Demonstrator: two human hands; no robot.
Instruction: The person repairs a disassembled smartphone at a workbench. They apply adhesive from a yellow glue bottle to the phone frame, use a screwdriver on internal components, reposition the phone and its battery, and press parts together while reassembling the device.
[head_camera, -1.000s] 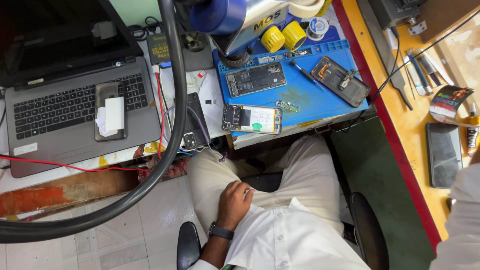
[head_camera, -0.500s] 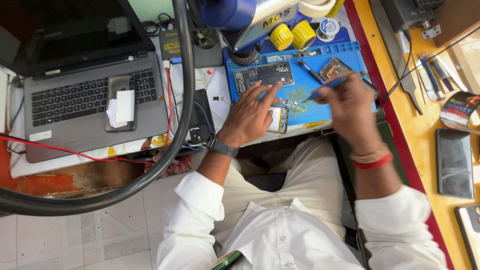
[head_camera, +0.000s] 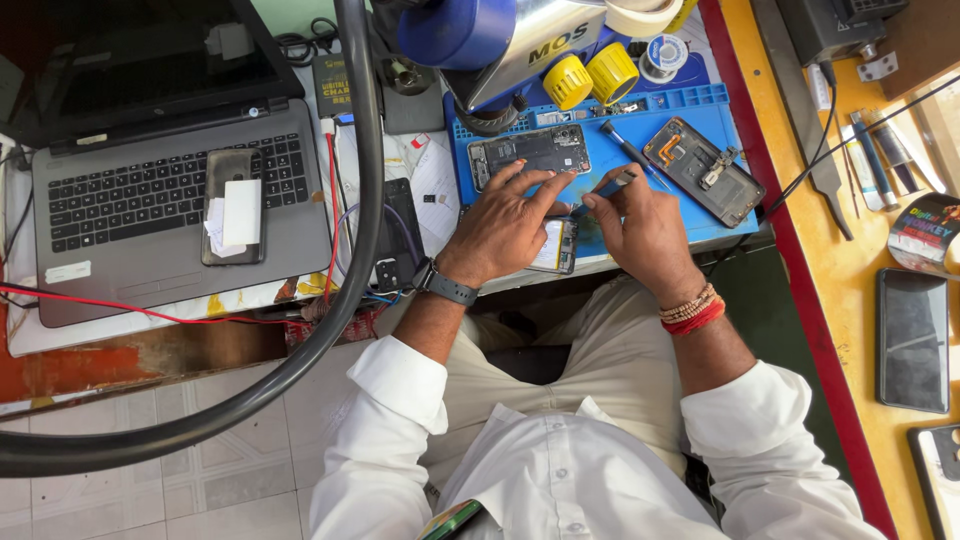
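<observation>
Workbench, cluttered, seen from above; blue silicone repair mat (head_camera: 690, 215) laid at its centre.

Item in hand: opened black smartphone with exposed circuit board (head_camera: 530, 152), lying flat on the mat's upper left part. Left hand (head_camera: 505, 225), wrist in a dark watch, rests over the mat with fingers spread, fingertips touching the lower edge of that phone; it grips nothing. Right hand (head_camera: 645, 235), wrist in red and beaded bands, pinches a thin blue-handled tool (head_camera: 605, 188), its tip pointing left toward the left fingertips.

Under the left palm: small phone part with a pale face (head_camera: 558, 245), partly covered.

On the mat, right: second opened phone shell with orange inner parts (head_camera: 703, 170), tilted; dark screwdriver (head_camera: 630, 152) just beside it.

Behind the mat: two yellow round knobs (head_camera: 590, 75), roll of solder wire (head_camera: 662, 55).

Left of the mat: grey open laptop (head_camera: 150, 240) with a dark phone and white paper slip (head_camera: 232, 205) on its keyboard deck; thick black hose (head_camera: 345, 280) curving across; red wire (head_camera: 150, 315).

Far right, on the yellow bench edge (head_camera: 850, 330): black phone lying screen-up (head_camera: 910, 340).
</observation>
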